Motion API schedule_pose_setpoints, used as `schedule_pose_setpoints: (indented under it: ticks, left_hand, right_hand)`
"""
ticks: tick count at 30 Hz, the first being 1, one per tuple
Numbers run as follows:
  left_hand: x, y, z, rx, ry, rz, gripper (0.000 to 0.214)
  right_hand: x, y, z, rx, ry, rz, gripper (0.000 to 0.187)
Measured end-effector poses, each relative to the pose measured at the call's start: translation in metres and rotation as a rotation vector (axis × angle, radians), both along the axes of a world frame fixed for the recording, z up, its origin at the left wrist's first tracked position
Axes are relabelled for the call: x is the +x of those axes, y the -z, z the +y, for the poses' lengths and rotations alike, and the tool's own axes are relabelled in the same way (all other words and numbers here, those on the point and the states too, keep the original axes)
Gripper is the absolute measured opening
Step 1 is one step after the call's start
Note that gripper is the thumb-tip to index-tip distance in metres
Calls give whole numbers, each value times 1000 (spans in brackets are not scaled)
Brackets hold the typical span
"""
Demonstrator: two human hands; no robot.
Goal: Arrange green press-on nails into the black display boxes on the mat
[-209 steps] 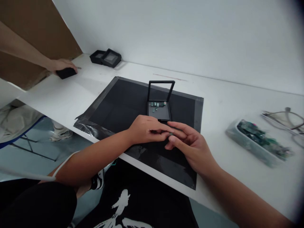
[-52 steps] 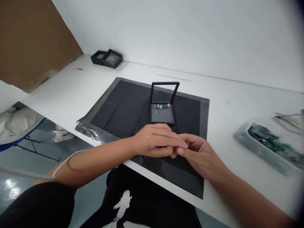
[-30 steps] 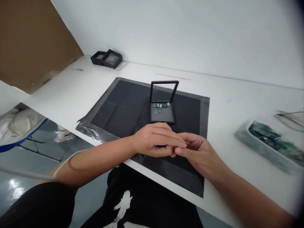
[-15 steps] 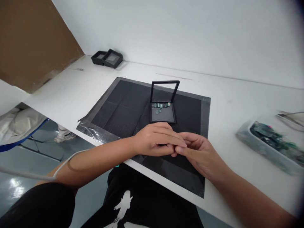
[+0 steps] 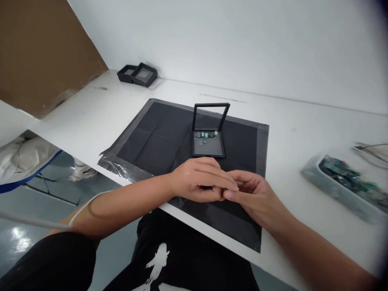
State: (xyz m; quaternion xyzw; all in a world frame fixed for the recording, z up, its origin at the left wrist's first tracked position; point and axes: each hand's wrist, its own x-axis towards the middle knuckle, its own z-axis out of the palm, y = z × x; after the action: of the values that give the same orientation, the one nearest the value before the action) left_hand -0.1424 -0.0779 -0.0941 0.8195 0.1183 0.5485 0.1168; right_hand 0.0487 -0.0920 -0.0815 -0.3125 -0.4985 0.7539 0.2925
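We look from the wearer's head, forward and down, near the table point(image 5: 298, 141): left hand point(image 5: 203, 180) and right hand point(image 5: 253, 196) about mid-frame, wall point(image 5: 230, 44) across the top, black clothing point(image 5: 194, 250) bottom centre. Table edge slants middle left to lower right; right corners are dark.

- Over black mat point(image 5: 145, 137): left hand point(image 5: 201, 178) and right hand point(image 5: 253, 195) meet; anything pinched there hidden.
- On mat: green pieces point(image 5: 206, 135) too small for detail.
- Right of mat: plastic tub point(image 5: 335, 194) blurred, cut off by edge.
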Motion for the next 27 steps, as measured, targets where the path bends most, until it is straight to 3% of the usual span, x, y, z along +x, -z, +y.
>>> schedule_pose_setpoints:
  ticks: [27]
  left_hand:
    - [1, -1, 0, -10, 23, -12, 18]
  right_hand:
    - [-2, 0, 2, 27, -13, 6, 16]
